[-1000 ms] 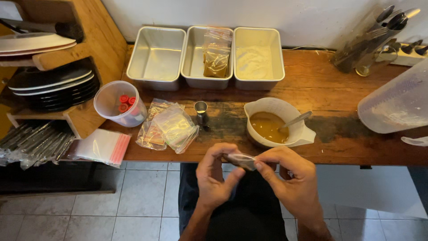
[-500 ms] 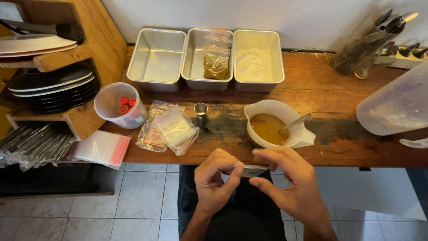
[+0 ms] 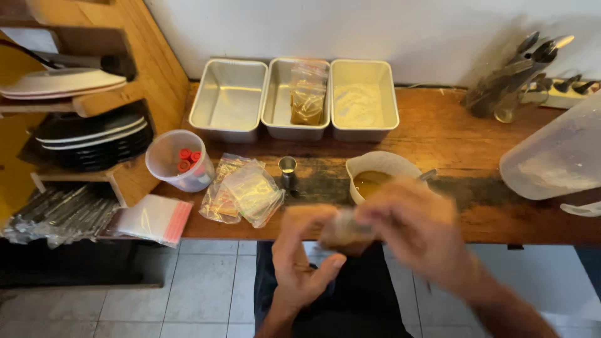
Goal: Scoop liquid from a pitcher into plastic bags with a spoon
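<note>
Wooden counter (image 3: pixel 438 134) runs along a white wall, above a grey tiled floor (image 3: pixel 200 288). At lower centre of the frame a person's two hands meet in front of the counter's edge, both blurred. The left hand (image 3: pixel 300 263) and the right hand (image 3: pixel 416 228) are closed together on a small bag (image 3: pixel 345 231), held between them just below the counter's front edge; the blur hides how the fingers lie on it and what the bag contains.

Just behind the right hand stands a white jug (image 3: pixel 379 172) of brown sauce, with a spoon handle (image 3: pixel 429 175) leaning out on its right side. Left of the jug stands a small metal measure (image 3: pixel 288 170), and left of that lies a heap of clear bags (image 3: pixel 241 191). Further left is a plastic tub (image 3: pixel 178 161) with red caps inside, and at the counter's lower left corner a stack of red-edged zip bags (image 3: pixel 153 216).

Three metal pans sit side by side against the wall at upper centre: the left pan (image 3: pixel 228 100), the middle pan (image 3: pixel 282 109) holding filled bags (image 3: pixel 308 94) of brown sauce, and the right pan (image 3: pixel 363 100). A wooden rack (image 3: pixel 94 100) at upper left carries plates (image 3: pixel 94 128). At the right edge a large clear container (image 3: pixel 557 153) leans into the frame, with a holder of utensils (image 3: pixel 513 81) behind it.
</note>
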